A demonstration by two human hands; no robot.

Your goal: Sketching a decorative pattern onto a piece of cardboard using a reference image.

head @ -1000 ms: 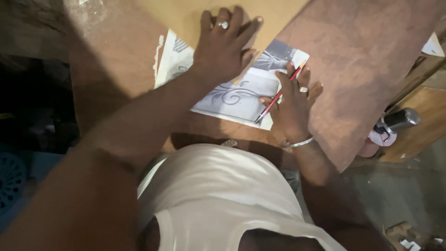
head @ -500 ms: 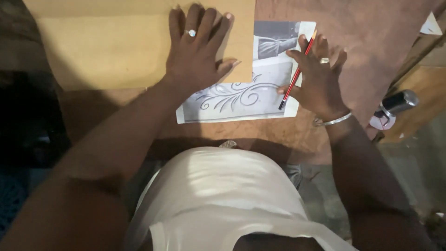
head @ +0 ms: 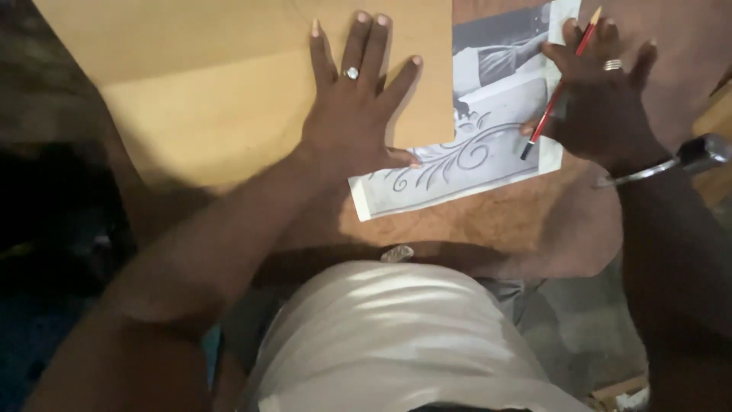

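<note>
Matt tan board [head: 229, 91]; thin printed paper sheet [head: 488, 145]; glossy red pencil [head: 557, 88]; shiny metal bangle [head: 637, 174]; rough brown table [head: 488, 229]

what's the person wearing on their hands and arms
Both arms are bare, with no sleeves in view. The left hand wears a silver ring with a pale stone. The right hand has a plain silver band on one finger, and a thin silver bangle circles the wrist.

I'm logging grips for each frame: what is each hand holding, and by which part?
The right hand holds a red pencil along its shaft. The left hand grips nothing, lying flat on the tan board.
</note>
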